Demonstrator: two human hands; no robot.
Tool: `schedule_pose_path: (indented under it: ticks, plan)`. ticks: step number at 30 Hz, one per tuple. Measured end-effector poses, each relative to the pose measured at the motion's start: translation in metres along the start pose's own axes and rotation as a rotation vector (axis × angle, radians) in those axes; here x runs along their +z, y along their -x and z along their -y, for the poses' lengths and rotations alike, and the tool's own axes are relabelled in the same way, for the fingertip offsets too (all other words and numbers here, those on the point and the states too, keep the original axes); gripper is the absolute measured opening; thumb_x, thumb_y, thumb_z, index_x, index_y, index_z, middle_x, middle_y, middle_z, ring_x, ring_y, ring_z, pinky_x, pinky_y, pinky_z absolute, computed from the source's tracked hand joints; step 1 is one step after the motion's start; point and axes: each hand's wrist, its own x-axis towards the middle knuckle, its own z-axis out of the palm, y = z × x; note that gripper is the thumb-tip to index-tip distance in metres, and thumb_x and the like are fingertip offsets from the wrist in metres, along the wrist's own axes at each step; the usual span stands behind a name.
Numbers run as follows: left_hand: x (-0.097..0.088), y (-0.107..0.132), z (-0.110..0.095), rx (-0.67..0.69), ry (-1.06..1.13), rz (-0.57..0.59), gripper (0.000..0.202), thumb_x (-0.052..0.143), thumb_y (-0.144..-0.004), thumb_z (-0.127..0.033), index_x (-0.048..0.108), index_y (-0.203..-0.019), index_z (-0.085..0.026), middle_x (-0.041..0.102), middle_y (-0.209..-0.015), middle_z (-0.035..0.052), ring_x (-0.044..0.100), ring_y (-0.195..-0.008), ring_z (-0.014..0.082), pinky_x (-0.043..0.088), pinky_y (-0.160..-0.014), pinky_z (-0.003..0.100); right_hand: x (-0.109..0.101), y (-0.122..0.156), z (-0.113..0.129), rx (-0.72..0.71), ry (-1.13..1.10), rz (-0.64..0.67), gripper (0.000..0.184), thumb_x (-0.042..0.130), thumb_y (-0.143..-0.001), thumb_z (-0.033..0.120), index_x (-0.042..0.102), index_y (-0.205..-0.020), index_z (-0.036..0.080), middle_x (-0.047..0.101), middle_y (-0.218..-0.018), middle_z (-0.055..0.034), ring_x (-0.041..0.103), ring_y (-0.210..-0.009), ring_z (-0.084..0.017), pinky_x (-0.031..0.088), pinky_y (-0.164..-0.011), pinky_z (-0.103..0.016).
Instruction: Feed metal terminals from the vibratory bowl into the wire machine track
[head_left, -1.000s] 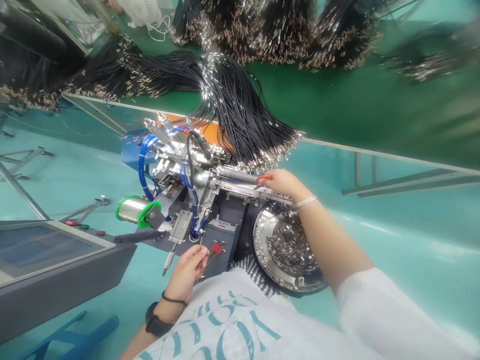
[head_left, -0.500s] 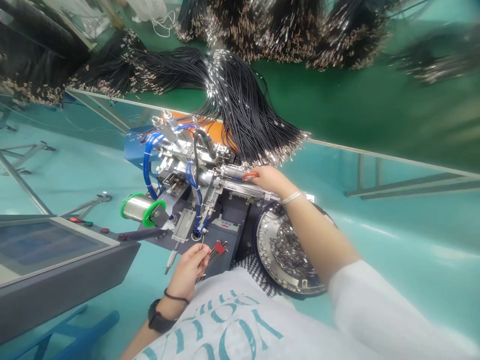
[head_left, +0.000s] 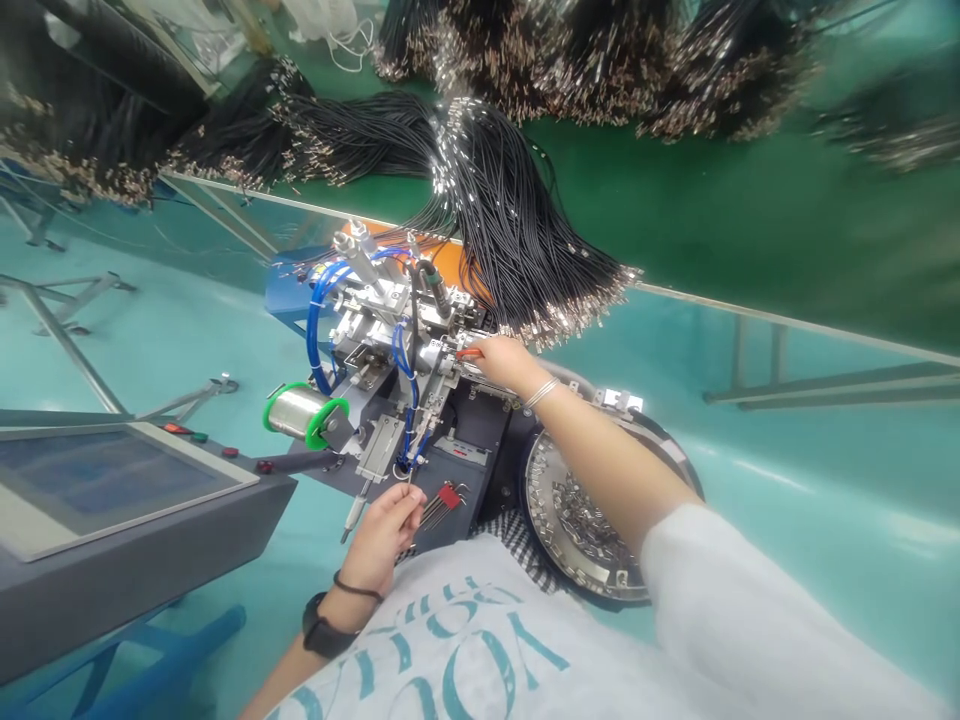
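Observation:
My right hand (head_left: 506, 362) is closed around a tool with an orange-red handle (head_left: 470, 352), at the metal feed rail beside the machine head (head_left: 427, 350). The tool's working end is too small to make out. Low in front of the machine, my left hand (head_left: 394, 515) pinches a thin metal rod (head_left: 409, 478) between thumb and fingertips. Just right of it, a set of hex keys in a red holder (head_left: 449, 496) lies on the machine's dark base. Under my right forearm, a round bowl feeder (head_left: 536, 490) holds many small metal parts.
Black cables (head_left: 517, 220) with metal ends drape off the green table (head_left: 637, 200) behind the machine. A wire spool with green flanges (head_left: 298, 415) sits at the machine's left. Further left stands a screen panel (head_left: 127, 480). Blue air tubes (head_left: 319, 330) loop around the machine head.
My right hand has moved left along the rail with the red-handled tool, closer to the machine head. My left hand keeps its pinch. The whole view has shifted slightly.

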Motion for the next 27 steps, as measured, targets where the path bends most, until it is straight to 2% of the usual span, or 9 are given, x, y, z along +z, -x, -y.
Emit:
schedule_pose_path:
  ticks: [3,8,15,18,22,24,27]
  plan:
    - [-0.001,-0.001,0.001,0.006,-0.001,0.005,0.040,0.068,-0.068,-0.051,0.052,-0.078,-0.016,0.045,-0.053,-0.0073,0.021,-0.039,0.0008,0.011,-0.040,0.017,-0.001,-0.002,0.001,-0.007,0.014,0.008,0.027,0.044,-0.088,0.024,0.068,-0.100,0.021,0.069,-0.099,-0.0079,0.060,-0.089,-0.018,0.037,-0.072,-0.023]
    - [-0.002,0.000,0.000,0.007,0.002,-0.001,0.040,0.068,-0.067,-0.051,0.052,-0.077,-0.016,0.044,-0.052,-0.0073,0.021,-0.039,0.0011,0.011,-0.040,0.017,-0.015,0.005,-0.008,0.029,0.034,0.112,0.030,0.047,-0.089,0.032,0.067,-0.108,0.022,0.068,-0.105,-0.0094,0.061,-0.092,-0.019,0.040,-0.076,-0.024]
    - [-0.002,-0.006,0.006,0.005,-0.017,0.003,0.040,0.067,-0.068,-0.052,0.052,-0.078,-0.016,0.044,-0.054,-0.0073,0.020,-0.040,0.0014,0.010,-0.041,0.017,-0.036,0.027,-0.038,0.127,0.220,0.186,0.029,0.047,-0.085,0.033,0.068,-0.097,0.018,0.069,-0.099,-0.0130,0.063,-0.083,-0.023,0.043,-0.069,-0.029]
    - [-0.006,-0.018,0.014,0.038,-0.149,0.013,0.038,0.064,-0.071,-0.052,0.053,-0.078,-0.016,0.047,-0.055,-0.0054,0.026,-0.042,0.0037,0.015,-0.042,0.018,-0.041,0.034,-0.046,0.168,0.218,0.202,0.028,0.049,-0.084,0.034,0.068,-0.095,0.017,0.068,-0.096,-0.0133,0.062,-0.081,-0.022,0.043,-0.068,-0.029]
    - [-0.018,-0.040,0.031,0.181,-0.464,-0.041,0.027,0.060,-0.076,-0.044,0.059,-0.075,-0.017,0.053,-0.060,-0.0010,0.041,-0.052,0.0111,0.029,-0.051,0.022,-0.046,0.052,-0.052,0.195,0.079,0.175,0.026,0.049,-0.084,0.035,0.069,-0.094,0.021,0.069,-0.095,-0.0086,0.060,-0.078,-0.019,0.041,-0.066,-0.026]
    - [-0.023,-0.049,0.040,0.299,-0.604,-0.080,0.017,0.060,-0.077,-0.035,0.063,-0.077,-0.019,0.057,-0.068,0.0015,0.049,-0.065,0.0161,0.035,-0.061,0.025,-0.049,0.070,-0.056,0.201,-0.052,0.111,0.028,0.048,-0.086,0.035,0.070,-0.098,0.023,0.069,-0.094,-0.0055,0.059,-0.079,-0.017,0.040,-0.067,-0.024]
    - [-0.026,-0.060,0.052,0.460,-0.738,-0.070,0.008,0.059,-0.076,-0.023,0.065,-0.078,-0.019,0.059,-0.078,0.0040,0.051,-0.078,0.0205,0.036,-0.074,0.028,-0.047,0.102,-0.059,0.260,-0.221,-0.019,0.034,0.045,-0.089,0.041,0.068,-0.107,0.023,0.070,-0.097,-0.0042,0.059,-0.081,-0.017,0.040,-0.069,-0.023]
